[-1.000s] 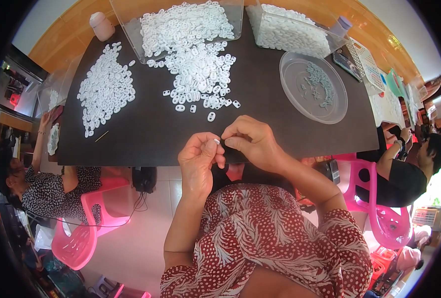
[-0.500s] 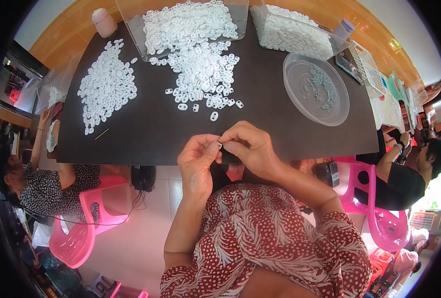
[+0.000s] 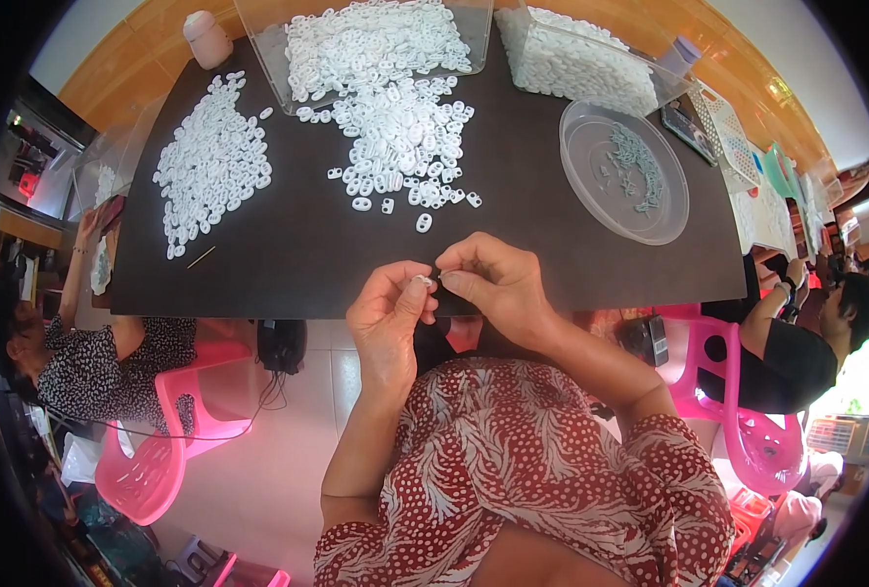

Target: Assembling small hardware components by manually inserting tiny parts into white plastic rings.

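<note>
- A small white plastic piece (image 3: 423, 281) is pinched between thumb and fingers of the left hand (image 3: 388, 305), above the table's near edge.
- The thumb and forefinger of the right hand (image 3: 494, 281) are brought together just beside it, at three o'clock; whether anything is grasped there cannot be told.
- At twelve o'clock from the hands, a single white oval two-holed piece (image 3: 424, 223) is laid on the dark brown tabletop (image 3: 307, 245).
- Farther along twelve, a heap of like white pieces (image 3: 405, 137) is spilled before a clear plastic bin (image 3: 271, 64).
- At ten o'clock, a second white heap (image 3: 209, 166) is spread.
- At two o'clock, slender grey-green bits (image 3: 635, 157) are held in a round, clear plastic tray (image 3: 581, 157).
</note>
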Motion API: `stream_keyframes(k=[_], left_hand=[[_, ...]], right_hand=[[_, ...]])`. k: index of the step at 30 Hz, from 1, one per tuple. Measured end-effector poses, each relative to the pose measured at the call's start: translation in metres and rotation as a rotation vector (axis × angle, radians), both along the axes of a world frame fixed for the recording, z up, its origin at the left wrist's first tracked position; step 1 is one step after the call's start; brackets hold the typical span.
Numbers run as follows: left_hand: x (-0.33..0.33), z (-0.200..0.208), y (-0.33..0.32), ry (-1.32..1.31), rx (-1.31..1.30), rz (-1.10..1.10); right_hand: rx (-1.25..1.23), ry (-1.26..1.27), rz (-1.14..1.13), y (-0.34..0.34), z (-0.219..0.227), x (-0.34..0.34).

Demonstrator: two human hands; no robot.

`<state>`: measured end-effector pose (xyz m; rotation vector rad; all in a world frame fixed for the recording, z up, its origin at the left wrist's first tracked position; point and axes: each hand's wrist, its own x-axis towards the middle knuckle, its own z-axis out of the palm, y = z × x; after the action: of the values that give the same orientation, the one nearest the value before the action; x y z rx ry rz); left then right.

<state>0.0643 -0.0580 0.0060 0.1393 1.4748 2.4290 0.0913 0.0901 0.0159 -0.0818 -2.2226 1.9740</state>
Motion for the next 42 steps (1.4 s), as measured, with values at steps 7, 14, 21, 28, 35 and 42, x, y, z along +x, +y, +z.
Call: stream_keyframes(k=[7, 14, 21, 28, 35, 42], left_hand=[[0.006, 0.003, 0.0, 0.077, -0.095, 0.064], [0.006, -0.004, -0.003, 0.256, -0.288, 0.113], [0.007, -0.001, -0.004, 0.434, -0.452, 0.132], [0.011, -0.002, 0.002, 0.667, -0.617, 0.227], [0.01, -0.002, 0.0, 0.611, -0.57, 0.176], [0.008, -0.003, -0.004, 0.204, -0.306, 0.108]], right_hand=[[-0.046, -0.126, 0.062, -0.002, 0.005, 0.003], [0.007, -0.061, 0.061, -0.005, 0.002, 0.003], [-0.07, -0.083, 0.002, -0.007, 0.002, 0.003], [-0.07, -0.087, 0.007, -0.008, -0.003, 0.004], [-0.064, -0.067, -0.005, -0.008, -0.005, 0.003], [-0.151, -0.137, 0.054, -0.007, 0.004, 0.001]])
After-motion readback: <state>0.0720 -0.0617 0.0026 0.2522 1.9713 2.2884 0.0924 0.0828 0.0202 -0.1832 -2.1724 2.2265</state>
